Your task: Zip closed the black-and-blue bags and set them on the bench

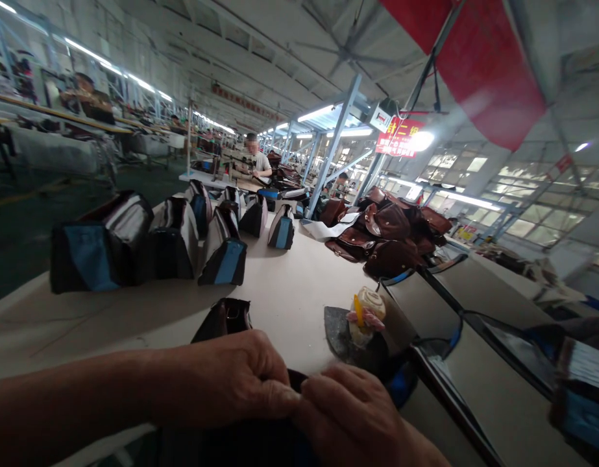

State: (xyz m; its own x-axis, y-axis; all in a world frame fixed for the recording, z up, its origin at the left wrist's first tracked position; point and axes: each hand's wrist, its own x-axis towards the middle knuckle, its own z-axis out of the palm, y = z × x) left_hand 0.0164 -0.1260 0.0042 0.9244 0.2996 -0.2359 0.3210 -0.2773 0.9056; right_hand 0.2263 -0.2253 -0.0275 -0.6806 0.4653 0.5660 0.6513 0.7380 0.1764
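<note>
At the bottom centre, my left hand (231, 376) and my right hand (348, 408) meet with thumbs and fingers pinched together. Between and beneath them is a dark bag (260, 441), its edge gripped by both hands; most of it lies in shadow or behind my fingers. Just beyond my left wrist rises a dark brown leather piece (231, 314) with a small metal fitting; I cannot tell whether it belongs to the same bag. To the right, a dark flat pad (341, 331) carries a pale roundish container (372, 301) with something yellow and pink on it.
Several black and blue bag bodies (87, 256) stand on the pale table (289, 285) at left and centre. Brown leather bags (387, 224) are heaped at the back right. Large pale panels with dark edging (494, 363) stand on the right. A person (261, 163) sits farther back.
</note>
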